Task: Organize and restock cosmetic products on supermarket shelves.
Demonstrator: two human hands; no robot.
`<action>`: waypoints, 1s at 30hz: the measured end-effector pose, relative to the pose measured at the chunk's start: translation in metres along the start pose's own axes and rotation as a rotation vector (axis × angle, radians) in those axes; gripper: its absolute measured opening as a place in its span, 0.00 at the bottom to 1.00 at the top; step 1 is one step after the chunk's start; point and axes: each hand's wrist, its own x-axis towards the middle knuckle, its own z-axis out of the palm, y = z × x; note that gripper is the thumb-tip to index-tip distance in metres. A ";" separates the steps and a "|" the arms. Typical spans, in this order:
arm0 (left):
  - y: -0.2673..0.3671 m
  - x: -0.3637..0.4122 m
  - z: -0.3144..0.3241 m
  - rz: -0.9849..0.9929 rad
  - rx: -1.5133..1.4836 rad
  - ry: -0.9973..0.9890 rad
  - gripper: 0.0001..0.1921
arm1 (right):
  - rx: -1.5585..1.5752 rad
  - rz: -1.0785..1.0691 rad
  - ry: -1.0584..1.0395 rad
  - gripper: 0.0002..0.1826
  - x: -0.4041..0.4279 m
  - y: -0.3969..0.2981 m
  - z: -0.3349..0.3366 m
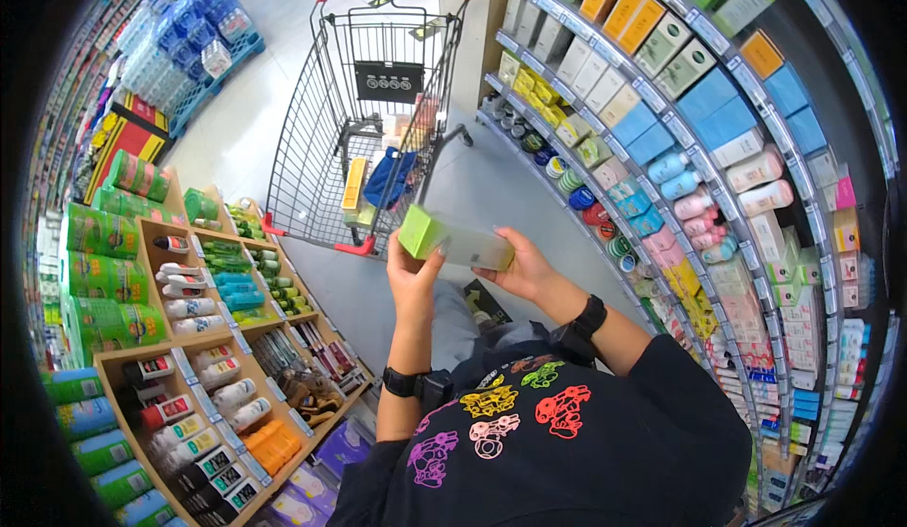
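Between both hands I hold a green and pale grey carton (464,244), tilted, with its bright green end toward the left. My left hand (413,272) grips the green end, its thumb on the near face. At the other end, my right hand (521,265) has its fingers and thumb on the pale part. Just beyond the carton stands a wire shopping cart (305,151) with red corner pieces. Inside it lie a blue cloth-like item (392,176), a yellow-orange box (354,183) and several other packages.
To the right rise curved shelves (616,77) of boxed goods, bottles and round tins. A wooden compartment display (234,336) with bottles and brushes stands at left. Farther back, packs of bottled water (184,31) sit on a blue pallet (212,91).
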 end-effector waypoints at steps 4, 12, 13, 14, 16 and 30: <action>-0.007 -0.028 0.007 0.092 0.066 -0.026 0.24 | 0.116 0.052 0.015 0.19 -0.020 0.015 0.003; 0.028 -0.025 -0.055 0.099 0.133 0.214 0.24 | 0.081 0.310 -0.271 0.19 0.012 0.060 0.055; 0.033 -0.018 -0.064 0.113 0.089 0.215 0.24 | 0.018 0.325 -0.295 0.20 0.020 0.065 0.063; 0.038 -0.011 -0.072 0.128 0.041 0.212 0.23 | -0.048 0.336 -0.318 0.20 0.029 0.069 0.070; 0.050 0.002 -0.086 0.135 -0.010 0.244 0.23 | -0.132 0.361 -0.338 0.20 0.050 0.076 0.083; 0.043 0.139 -0.245 -0.005 -0.681 0.658 0.22 | -0.826 0.166 -0.174 0.19 0.259 0.106 0.148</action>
